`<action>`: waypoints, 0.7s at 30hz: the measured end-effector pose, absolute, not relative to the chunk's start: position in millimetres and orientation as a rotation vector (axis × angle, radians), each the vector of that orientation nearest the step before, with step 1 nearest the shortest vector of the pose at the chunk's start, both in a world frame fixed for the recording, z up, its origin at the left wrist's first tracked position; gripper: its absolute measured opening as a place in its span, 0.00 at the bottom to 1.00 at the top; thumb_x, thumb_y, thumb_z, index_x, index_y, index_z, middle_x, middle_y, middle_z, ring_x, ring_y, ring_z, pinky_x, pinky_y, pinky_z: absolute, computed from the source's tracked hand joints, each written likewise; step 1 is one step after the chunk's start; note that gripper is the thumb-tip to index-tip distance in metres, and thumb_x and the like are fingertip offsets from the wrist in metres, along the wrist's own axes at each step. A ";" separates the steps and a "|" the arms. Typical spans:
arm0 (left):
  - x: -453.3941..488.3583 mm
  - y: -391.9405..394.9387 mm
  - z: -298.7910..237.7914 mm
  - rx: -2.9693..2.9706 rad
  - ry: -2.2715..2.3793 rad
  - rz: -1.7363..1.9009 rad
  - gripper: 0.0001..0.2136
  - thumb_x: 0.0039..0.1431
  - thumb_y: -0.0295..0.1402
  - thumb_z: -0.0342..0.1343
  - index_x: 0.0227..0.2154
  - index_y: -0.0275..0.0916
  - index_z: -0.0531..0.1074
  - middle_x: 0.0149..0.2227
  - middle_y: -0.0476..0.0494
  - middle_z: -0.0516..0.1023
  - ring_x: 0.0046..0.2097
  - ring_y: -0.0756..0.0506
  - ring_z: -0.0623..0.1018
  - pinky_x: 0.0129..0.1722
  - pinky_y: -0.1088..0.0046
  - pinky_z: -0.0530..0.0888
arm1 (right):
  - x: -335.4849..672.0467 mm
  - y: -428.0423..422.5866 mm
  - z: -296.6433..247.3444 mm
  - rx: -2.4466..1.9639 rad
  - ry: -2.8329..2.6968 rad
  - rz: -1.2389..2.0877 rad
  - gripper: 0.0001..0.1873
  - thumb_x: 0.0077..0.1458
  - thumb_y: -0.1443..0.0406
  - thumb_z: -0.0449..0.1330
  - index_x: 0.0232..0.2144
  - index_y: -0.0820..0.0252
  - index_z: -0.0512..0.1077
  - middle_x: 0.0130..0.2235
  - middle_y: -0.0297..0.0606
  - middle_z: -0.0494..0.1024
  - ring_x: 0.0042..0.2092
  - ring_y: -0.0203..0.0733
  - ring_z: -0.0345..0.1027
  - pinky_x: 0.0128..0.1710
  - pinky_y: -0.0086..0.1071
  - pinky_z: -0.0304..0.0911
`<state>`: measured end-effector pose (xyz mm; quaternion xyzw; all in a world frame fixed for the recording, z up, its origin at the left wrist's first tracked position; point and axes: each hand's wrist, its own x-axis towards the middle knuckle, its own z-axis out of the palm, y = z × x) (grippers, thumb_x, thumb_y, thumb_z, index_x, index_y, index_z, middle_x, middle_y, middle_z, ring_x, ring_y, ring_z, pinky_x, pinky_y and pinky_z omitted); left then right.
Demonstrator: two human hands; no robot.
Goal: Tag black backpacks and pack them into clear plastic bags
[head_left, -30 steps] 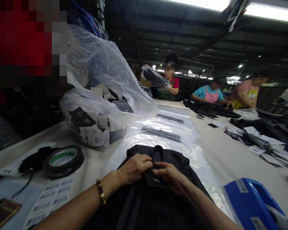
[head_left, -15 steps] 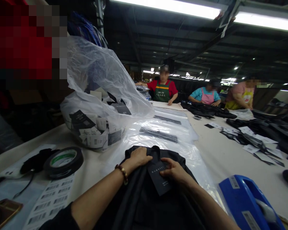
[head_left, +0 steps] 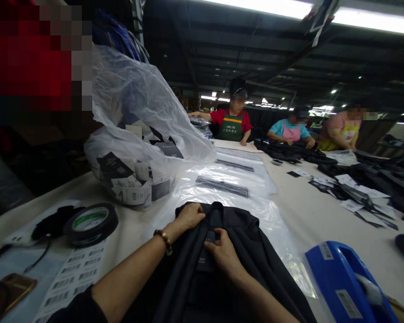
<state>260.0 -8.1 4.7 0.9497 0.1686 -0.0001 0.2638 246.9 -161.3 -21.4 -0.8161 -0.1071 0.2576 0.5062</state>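
A black garment (head_left: 252, 251), seemingly a jacket, lies in front of me with its collar away from me, on top of clear plastic bags (head_left: 218, 175). My left hand (head_left: 191, 216) is closed on the fabric beside the collar, at the garment's left shoulder. Just below the collar, my right hand (head_left: 224, 253) pinches a black hang tag (head_left: 206, 260) with pale lettering between thumb and fingers. Part of the tag is hidden behind those fingers, and it lies against the garment's front.
A plastic bag of tags (head_left: 134, 179) stands at left, near black tape (head_left: 91, 224), barcode stickers (head_left: 76, 273) and a phone (head_left: 11, 291). A blue tape dispenser (head_left: 346, 282) sits at right. Loose tags (head_left: 353, 193) and black garments lie beyond. Several co-workers (head_left: 232, 125) stand across the table.
My right hand has moved left and slightly down, carrying the tag left across the garment's front. My left hand stays near the collar, its fingers more curled. The garment's right side lies more spread.
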 end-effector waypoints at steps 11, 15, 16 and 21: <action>105.4 6.6 27.8 2.332 0.528 0.115 0.14 0.53 0.39 0.48 0.35 0.36 0.72 0.36 0.44 0.77 0.39 0.45 0.76 0.39 0.72 0.71 | 244.0 -288.1 45.0 -2.384 -0.623 0.273 0.27 0.47 0.51 0.54 0.48 0.55 0.70 0.47 0.42 0.75 0.48 0.54 0.68 0.51 0.45 0.59; 25.2 -11.3 44.7 2.097 0.649 0.036 0.18 0.52 0.47 0.47 0.30 0.38 0.72 0.28 0.49 0.73 0.32 0.47 0.73 0.32 0.73 0.69 | 235.4 -377.0 21.1 -2.447 -0.235 0.368 0.40 0.32 0.40 0.56 0.45 0.56 0.72 0.49 0.46 0.74 0.51 0.61 0.66 0.51 0.48 0.61; 8.5 -18.4 48.4 2.090 0.666 -0.009 0.19 0.53 0.48 0.46 0.30 0.38 0.72 0.27 0.49 0.73 0.32 0.46 0.72 0.31 0.73 0.69 | 230.1 -395.1 13.0 -2.430 -0.127 0.416 0.42 0.30 0.39 0.57 0.44 0.57 0.73 0.50 0.47 0.74 0.53 0.62 0.64 0.52 0.48 0.61; -43.4 -47.2 36.7 2.231 0.588 -0.049 0.21 0.54 0.53 0.43 0.31 0.44 0.74 0.35 0.47 0.77 0.40 0.42 0.75 0.42 0.67 0.71 | 196.7 -443.6 -25.8 -2.247 -0.097 0.512 0.30 0.35 0.44 0.58 0.38 0.52 0.77 0.49 0.39 0.75 0.55 0.57 0.63 0.52 0.38 0.63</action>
